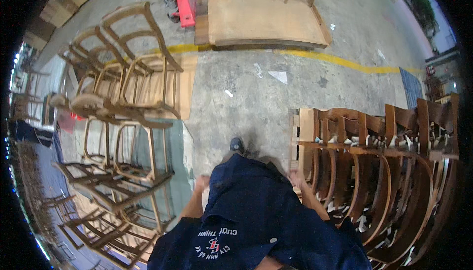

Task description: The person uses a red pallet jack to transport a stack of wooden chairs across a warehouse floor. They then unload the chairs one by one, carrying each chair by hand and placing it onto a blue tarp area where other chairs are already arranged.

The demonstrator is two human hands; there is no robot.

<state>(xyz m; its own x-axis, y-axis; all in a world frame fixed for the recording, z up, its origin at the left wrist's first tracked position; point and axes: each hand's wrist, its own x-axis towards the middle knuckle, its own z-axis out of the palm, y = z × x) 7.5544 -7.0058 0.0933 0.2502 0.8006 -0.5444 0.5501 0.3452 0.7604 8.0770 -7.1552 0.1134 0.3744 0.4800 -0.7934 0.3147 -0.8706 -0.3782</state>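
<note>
My left hand (202,183) hangs low beside the dark blue shirt (251,196), on the side toward the light wooden chair frames (133,171). Its fingers are small and blurred, so its hold cannot be made out. On the other side, my right hand (295,177) hangs near the pallet (294,139) with stacked dark brown chair parts (367,171). Blur hides its finger positions too, and I see nothing plainly held. One dark shoe (237,145) shows on the floor ahead of the shirt.
More bare wooden chairs (140,58) stand at the far left on board sheets. Ahead lies a low platform (266,18) with chair legs on it, beside a red pallet jack (185,5). A yellow line (340,61) and paper scraps (278,76) mark the concrete floor.
</note>
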